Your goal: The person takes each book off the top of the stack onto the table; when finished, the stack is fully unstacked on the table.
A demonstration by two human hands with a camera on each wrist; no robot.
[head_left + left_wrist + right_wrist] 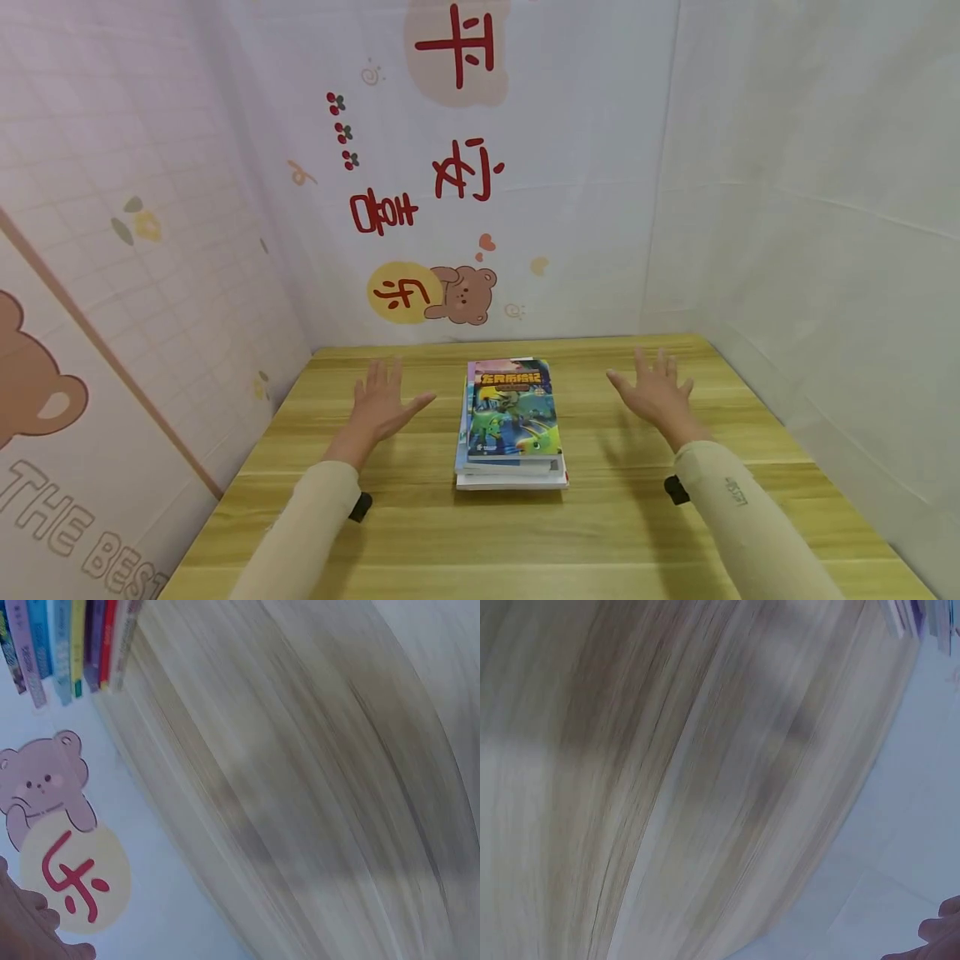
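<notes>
A stack of several books [513,417] lies on the wooden table, the top one with a colourful cover and yellow title lettering. To its left, my left hand [382,402] is held over the table with fingers spread and nothing in it. My right hand [656,393] is to the right of the stack, its fingers also spread and holding nothing. Neither hand touches the books. In the left wrist view the coloured book spines [71,645] show at the top left, and fingertips [45,915] appear at the lower left. Fingers [941,930] also show at the lower right of the right wrist view.
The wood-grain table [510,542] meets a white cloth backdrop [585,167] with red characters and a cartoon bear [467,296]. Cloth walls stand on the left [135,292] and right [810,233]. A dark strap piece [361,507] sits under the left cuff, another [676,490] under the right.
</notes>
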